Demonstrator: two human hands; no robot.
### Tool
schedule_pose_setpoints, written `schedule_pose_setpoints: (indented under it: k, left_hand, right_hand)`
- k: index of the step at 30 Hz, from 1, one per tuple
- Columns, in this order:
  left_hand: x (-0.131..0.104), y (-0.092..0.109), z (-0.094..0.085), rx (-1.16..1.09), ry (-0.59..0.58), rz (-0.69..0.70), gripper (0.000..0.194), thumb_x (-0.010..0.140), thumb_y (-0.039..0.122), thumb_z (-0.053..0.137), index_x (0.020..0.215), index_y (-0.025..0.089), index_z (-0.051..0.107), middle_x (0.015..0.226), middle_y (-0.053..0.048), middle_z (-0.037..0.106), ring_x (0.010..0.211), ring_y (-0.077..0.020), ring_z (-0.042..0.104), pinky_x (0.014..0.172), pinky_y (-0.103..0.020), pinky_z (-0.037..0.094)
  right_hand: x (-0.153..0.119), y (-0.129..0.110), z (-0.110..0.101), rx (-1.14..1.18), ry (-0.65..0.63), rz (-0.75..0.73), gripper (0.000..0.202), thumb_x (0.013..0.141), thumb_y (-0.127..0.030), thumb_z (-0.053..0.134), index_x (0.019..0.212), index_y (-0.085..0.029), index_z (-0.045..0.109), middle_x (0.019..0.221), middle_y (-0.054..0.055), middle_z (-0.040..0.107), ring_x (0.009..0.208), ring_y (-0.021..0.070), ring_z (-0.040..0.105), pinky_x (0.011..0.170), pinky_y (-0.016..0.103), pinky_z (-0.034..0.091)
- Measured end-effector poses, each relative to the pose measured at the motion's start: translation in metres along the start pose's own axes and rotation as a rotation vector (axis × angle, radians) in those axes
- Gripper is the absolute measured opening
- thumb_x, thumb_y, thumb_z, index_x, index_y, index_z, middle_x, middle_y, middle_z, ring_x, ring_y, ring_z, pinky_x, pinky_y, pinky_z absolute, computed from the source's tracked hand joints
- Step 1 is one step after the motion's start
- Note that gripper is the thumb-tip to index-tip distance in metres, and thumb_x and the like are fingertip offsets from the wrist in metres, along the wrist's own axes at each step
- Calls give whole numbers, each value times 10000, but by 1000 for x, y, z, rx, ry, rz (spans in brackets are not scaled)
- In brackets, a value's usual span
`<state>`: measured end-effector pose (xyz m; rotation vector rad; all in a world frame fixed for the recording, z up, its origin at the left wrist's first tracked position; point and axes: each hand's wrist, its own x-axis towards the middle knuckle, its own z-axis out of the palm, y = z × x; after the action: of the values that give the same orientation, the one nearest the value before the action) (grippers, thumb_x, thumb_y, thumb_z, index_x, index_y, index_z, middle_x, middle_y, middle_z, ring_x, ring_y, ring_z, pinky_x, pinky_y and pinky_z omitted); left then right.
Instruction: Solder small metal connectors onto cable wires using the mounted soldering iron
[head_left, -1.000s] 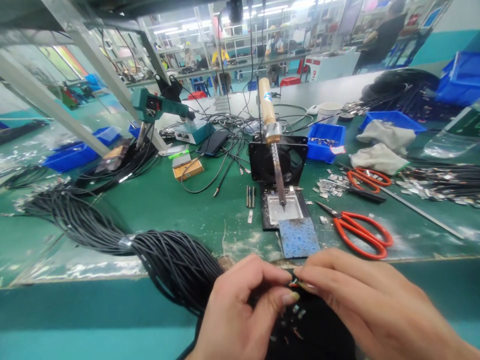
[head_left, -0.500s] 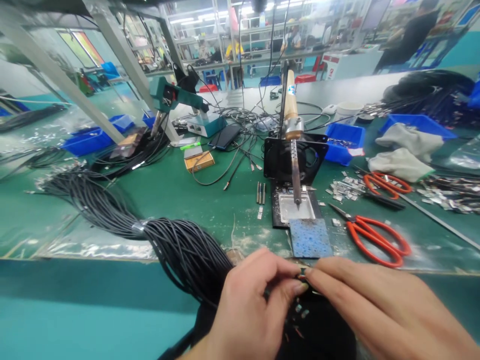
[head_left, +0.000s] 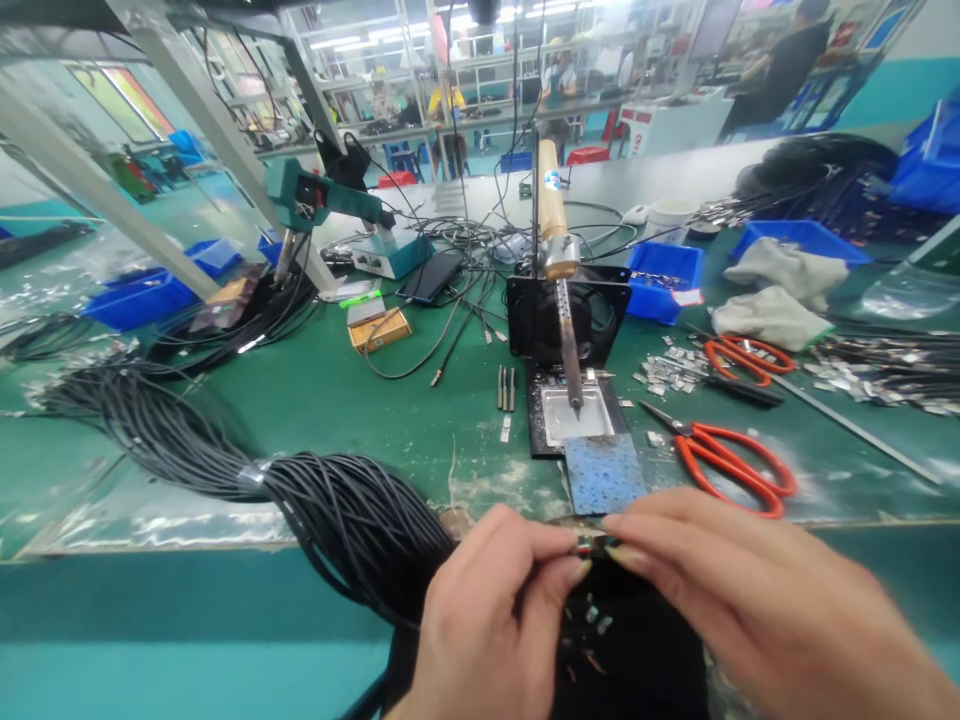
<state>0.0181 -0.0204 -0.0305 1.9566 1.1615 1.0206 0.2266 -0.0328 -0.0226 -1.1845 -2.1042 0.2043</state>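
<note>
Close together at the table's front edge, my left hand (head_left: pixel 487 610) and my right hand (head_left: pixel 742 580) pinch a small cable connector (head_left: pixel 594 545) from either side. Bits of red, green and bare metal show on it between the fingertips; the rest is covered by my fingers. Below them lies black cloth (head_left: pixel 637 650) dotted with tiny metal pieces (head_left: pixel 598 618). A thick bundle of black cables (head_left: pixel 352 490) runs from the left down toward my left hand. Just beyond the fingertips is a blue sponge (head_left: pixel 604 475).
A soldering iron (head_left: pixel 553 215) stands tip down over a metal tray (head_left: pixel 555 425), before a black fan (head_left: pixel 517 315). Red-handled scissors (head_left: pixel 739 465), metal connector shells (head_left: pixel 667 370) and gloves (head_left: pixel 772 315) lie right. Blue bins (head_left: pixel 142 300) and a teal-green tool (head_left: pixel 292 195) stand left.
My fingertips have drawn slightly apart, exposing more of the connector between them. The view has shifted, so the bench things appear further left.
</note>
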Motion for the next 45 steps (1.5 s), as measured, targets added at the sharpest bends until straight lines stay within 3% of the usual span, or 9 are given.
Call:
schedule_pose_setpoints:
  k: [2,6,10,12,15,21,30,38,45]
  left_hand:
    - [0,0,-1,-53,11,-97,116,912,111,668,908,203,738,760,-4,664,679,-147,642,653,-246,511]
    - [1,2,0,-168,24,-253,85,887,169,709,851,234,750,735,1,658,677,-168,639,646,-271,516]
    - [4,8,1,-327,-3,-421,49,859,192,749,837,232,765,754,-4,672,690,-166,656,636,-249,529]
    - [7,9,-1,-458,-64,-536,17,858,220,768,870,212,760,737,-3,681,656,-148,650,624,-231,533]
    - [10,8,-3,-692,-157,-672,135,863,264,789,950,178,735,665,12,658,584,-115,605,588,-207,524]
    - [17,2,-6,-917,-238,-804,186,869,276,791,892,129,679,594,15,609,524,-86,524,521,-175,459]
    - [18,5,-6,-889,-221,-817,237,837,289,816,759,126,662,556,10,604,509,-87,506,521,-188,424]
    - [20,5,-4,-826,-213,-814,246,843,300,818,756,129,664,546,13,620,511,-80,514,525,-180,426]
    - [20,5,-3,-732,-220,-820,288,841,347,809,735,127,656,536,25,594,481,-71,497,485,-168,428]
  right_hand:
    - [-1,1,2,193,20,260,181,1006,-306,590,1008,-239,758,905,12,801,743,130,771,666,168,612]
    - [0,-3,12,694,-157,684,208,960,-422,647,1001,-273,787,854,-29,799,793,126,768,698,148,594]
    - [1,-9,21,972,-202,840,137,917,-375,713,967,-272,789,822,-49,766,776,109,709,701,151,550]
    - [0,-10,23,1040,-195,856,119,910,-356,721,954,-265,785,809,-48,758,767,114,698,700,165,542]
    - [-2,-9,22,1061,-207,880,133,911,-363,716,965,-259,780,809,-36,759,768,133,694,709,198,539]
    - [1,-9,21,1001,-183,882,122,879,-375,744,887,-258,779,767,-43,747,723,120,655,667,181,518]
    - [-1,-8,22,997,-196,844,154,910,-378,703,881,-232,744,763,-23,748,702,134,659,640,203,523]
    - [0,-9,17,808,-197,744,306,955,-467,594,824,-217,713,705,12,709,673,183,715,600,256,582]
    - [-1,-10,15,576,-133,625,281,974,-390,574,795,-221,711,669,12,708,609,167,695,555,241,588]
